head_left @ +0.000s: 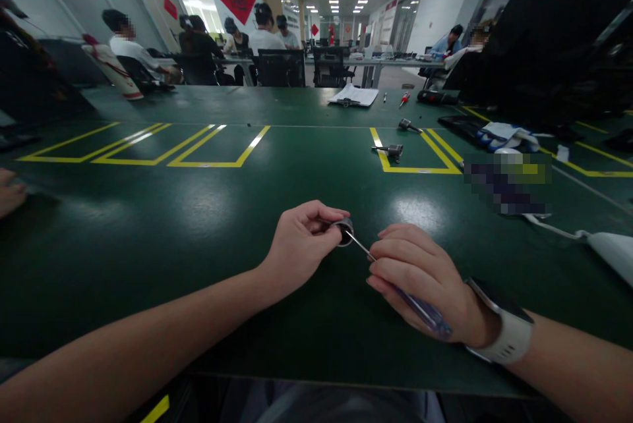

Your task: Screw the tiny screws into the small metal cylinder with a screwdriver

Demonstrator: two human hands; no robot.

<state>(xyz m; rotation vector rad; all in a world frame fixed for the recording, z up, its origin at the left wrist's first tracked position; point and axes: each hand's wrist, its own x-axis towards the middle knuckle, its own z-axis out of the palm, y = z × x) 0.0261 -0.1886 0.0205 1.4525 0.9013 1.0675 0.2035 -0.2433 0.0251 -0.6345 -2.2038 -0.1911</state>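
Near the middle of the green table, my left hand (pixel 301 245) pinches a small round metal part (pixel 345 232) between thumb and fingers, its open end turned toward the right. My right hand (pixel 420 278) is wrapped round a screwdriver (pixel 422 311) with a translucent purplish handle. The thin shaft points up and left, and its tip is at the opening of the metal part. Whether the tip touches the inside cannot be made out. Both hands are above the tabletop, a short gap apart.
Two dark metal parts (pixel 390 150) (pixel 408 125) lie by a yellow-taped box ahead. A clipboard (pixel 353 95) and a red screwdriver (pixel 405 99) are farther back. Gloves (pixel 509 136) and a white cable (pixel 556 228) are at right. Another person's hand (pixel 10 192) rests at far left.
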